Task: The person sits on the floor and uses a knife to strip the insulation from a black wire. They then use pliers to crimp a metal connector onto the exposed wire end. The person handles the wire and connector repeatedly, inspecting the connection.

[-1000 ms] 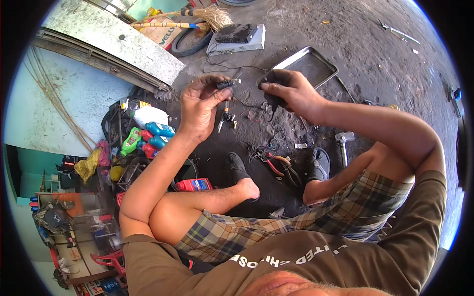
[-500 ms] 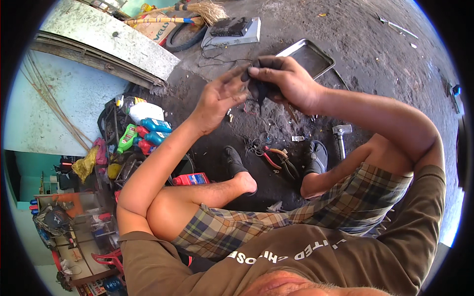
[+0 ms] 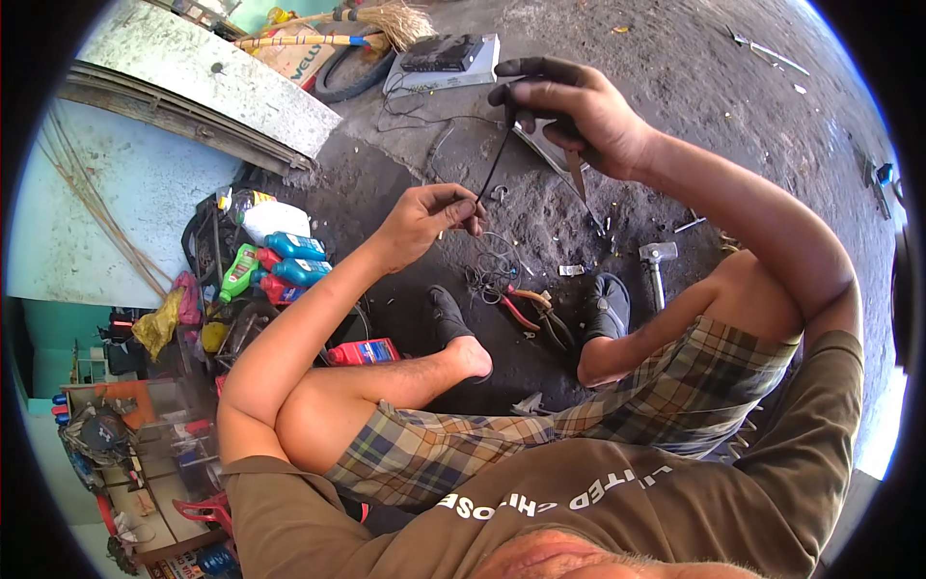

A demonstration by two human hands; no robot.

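A thin black strip [image 3: 496, 162], perhaps tape or cord, stretches slantwise between my two hands. Its lower end is pinched between the thumb and fingers of my left hand [image 3: 429, 220]. Higher up and to the right, my right hand [image 3: 584, 114] grips the upper end, its fingers curled and blackened with grime. A pointed, brownish blade-like piece [image 3: 576, 174] sticks down from below my right palm; the rest of it is hidden by the hand. On the ground beneath lie tangled thin wires [image 3: 497, 275], red-handled pliers [image 3: 521, 309] and darker pliers [image 3: 552, 323].
A hammer [image 3: 657, 272] lies by my right foot. Colourful bottles [image 3: 294, 256] cluster at left, with a red bottle [image 3: 363, 352] near my left leg. Farther off are a flat box [image 3: 444, 63], a straw broom [image 3: 400, 24] and a tire [image 3: 357, 79]. The ground is dark and rough.
My hands were close together around a dark item; now they are apart, the right one higher, the left one lower, with the black strip drawn out between them.
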